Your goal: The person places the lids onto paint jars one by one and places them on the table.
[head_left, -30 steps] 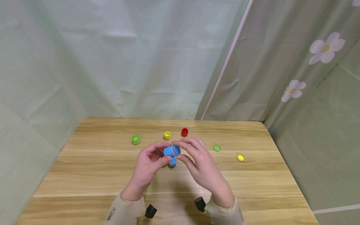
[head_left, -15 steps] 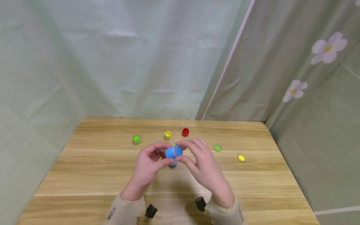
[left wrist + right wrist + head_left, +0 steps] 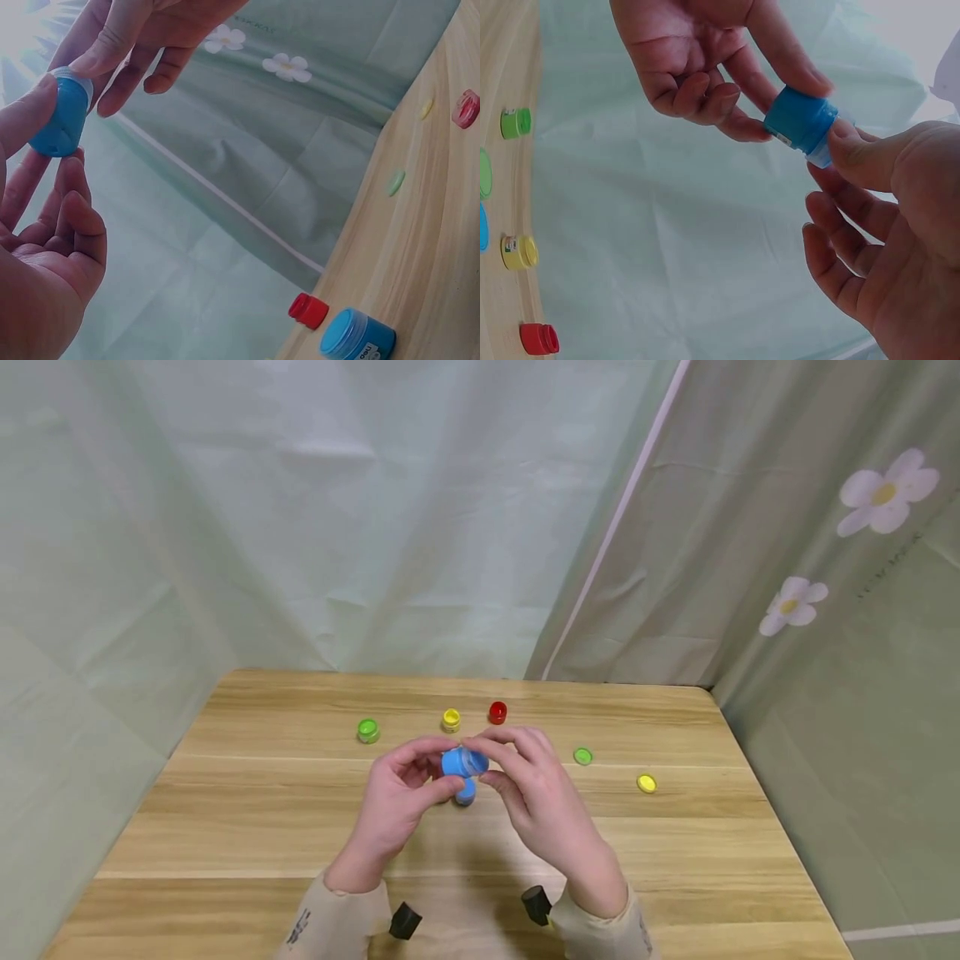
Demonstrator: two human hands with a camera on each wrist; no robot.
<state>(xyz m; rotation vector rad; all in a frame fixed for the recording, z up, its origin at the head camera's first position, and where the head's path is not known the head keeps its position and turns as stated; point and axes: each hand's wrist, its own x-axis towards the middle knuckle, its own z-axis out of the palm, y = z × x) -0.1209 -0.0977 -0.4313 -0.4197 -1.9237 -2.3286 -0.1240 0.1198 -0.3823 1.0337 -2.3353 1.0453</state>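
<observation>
My left hand (image 3: 401,793) grips a small blue paint jar (image 3: 454,763) between thumb and fingers, well above the table. The jar lies tilted on its side, its lid end facing right. With thumb and fingertips, my right hand (image 3: 536,785) pinches the blue lid (image 3: 478,763) at that end. In the right wrist view the jar (image 3: 799,118) shows a pale see-through rim (image 3: 820,153) next to the right thumb. Below the hands, a second blue jar (image 3: 466,792) stands on the table; the left wrist view shows its label (image 3: 367,352).
A green jar (image 3: 368,732), a yellow jar (image 3: 451,721) and a red jar (image 3: 498,712) stand along the back of the wooden table (image 3: 240,827). To the right lie a green lid (image 3: 583,756) and a yellow lid (image 3: 647,784). A red lid (image 3: 466,109) shows in the left wrist view.
My right fingertips have shifted round the lid, with the forefinger now further over its top. The left hand keeps its grip on the jar. The head view has shifted slightly.
</observation>
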